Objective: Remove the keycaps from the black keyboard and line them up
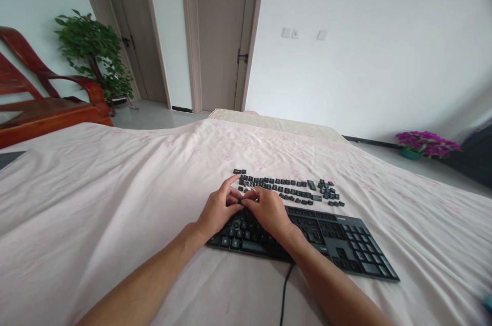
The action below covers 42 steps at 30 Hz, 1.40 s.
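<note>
Both hands' fingers (246, 202) pinch together over the keyboard (338, 239); whether they hold a keycap is hidden. Loose keycaps (295, 190): light, hard, slippery, so grip their sides.

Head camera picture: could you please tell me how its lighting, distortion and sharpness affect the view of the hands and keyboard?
Head view: soft, even daylight, no glare; wide-angle bending curves the door frame and bed sheet; the keyboard and loose keycaps are small and slightly soft; the left hand and right hand meet over the keys, hiding what they pinch.
</note>
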Tool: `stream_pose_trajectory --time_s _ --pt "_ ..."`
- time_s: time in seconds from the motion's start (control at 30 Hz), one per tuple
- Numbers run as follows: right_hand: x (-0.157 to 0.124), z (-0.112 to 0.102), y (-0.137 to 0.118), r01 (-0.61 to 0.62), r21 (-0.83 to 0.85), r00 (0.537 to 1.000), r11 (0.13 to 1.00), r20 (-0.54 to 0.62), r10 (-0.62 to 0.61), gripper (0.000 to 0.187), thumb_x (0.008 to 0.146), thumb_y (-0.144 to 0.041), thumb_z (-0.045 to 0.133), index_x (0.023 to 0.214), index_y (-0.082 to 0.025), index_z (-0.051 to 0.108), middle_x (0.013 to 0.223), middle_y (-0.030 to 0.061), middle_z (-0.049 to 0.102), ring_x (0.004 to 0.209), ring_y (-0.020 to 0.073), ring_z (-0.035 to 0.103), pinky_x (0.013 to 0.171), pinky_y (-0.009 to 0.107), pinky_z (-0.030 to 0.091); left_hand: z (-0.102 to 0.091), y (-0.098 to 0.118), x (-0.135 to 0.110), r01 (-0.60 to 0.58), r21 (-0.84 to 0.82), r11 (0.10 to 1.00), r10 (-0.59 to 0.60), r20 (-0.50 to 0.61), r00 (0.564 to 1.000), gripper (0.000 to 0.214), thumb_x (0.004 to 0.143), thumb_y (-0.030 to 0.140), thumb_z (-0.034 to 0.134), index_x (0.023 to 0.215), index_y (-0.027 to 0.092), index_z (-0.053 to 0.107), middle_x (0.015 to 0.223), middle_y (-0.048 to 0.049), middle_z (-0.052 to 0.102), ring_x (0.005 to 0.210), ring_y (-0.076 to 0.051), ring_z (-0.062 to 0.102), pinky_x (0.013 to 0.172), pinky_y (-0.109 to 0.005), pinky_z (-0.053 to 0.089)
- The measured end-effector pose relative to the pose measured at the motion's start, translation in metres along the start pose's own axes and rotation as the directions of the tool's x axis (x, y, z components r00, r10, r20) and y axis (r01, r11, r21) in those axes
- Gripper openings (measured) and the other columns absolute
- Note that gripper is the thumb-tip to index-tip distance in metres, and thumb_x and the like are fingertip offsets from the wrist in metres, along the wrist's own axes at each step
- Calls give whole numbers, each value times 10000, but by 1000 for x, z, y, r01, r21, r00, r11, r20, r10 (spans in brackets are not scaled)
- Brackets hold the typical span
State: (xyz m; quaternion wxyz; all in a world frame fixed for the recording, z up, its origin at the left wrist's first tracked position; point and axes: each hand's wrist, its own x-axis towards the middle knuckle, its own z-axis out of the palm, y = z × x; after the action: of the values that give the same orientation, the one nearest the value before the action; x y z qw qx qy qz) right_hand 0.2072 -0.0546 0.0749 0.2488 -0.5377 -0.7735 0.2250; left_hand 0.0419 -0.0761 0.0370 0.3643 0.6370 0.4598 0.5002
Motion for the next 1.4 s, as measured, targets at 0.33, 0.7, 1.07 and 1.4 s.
stream_pose_trajectory --time_s 0.33,0.7,1.07,1.4 --pt "35 -29 19 -21 -161 999 987 -48 14 136 780 -342 615 810 -239 697 742 -5 693 684 150 601 591 230 343 -4 -6 7 -8 43 999 14 -143 990 733 724 241 682 1374 278 345 1168 -52 551 735 -104 623 720 -264 521" --pt "130 -18 41 -94 -346 989 934 74 126 110 733 -288 662 807 -246 732 814 25 698 733 160 601 595 237 369 -22 -37 17 134 130 982 -87 -317 945 500 814 288 553 1296 210 444 1024 -49 604 679 -107 594 684 -268 508" --pt "137 -4 51 -89 -369 983 925 116 140 124 754 -295 645 839 -255 726 866 27 696 801 168 603 656 242 398 -21 -37 18 148 159 976 -97 -288 953 430 793 256 546 1220 207 538 985 -41 629 694 -115 597 678 -249 501" --pt "137 -1 51 -94 -362 986 927 95 138 132 763 -281 630 854 -250 720 871 29 695 778 160 601 637 237 389 -21 -35 17 146 167 975 -97 -271 958 377 795 275 539 1161 198 593 957 -39 649 710 -126 605 676 -245 496"
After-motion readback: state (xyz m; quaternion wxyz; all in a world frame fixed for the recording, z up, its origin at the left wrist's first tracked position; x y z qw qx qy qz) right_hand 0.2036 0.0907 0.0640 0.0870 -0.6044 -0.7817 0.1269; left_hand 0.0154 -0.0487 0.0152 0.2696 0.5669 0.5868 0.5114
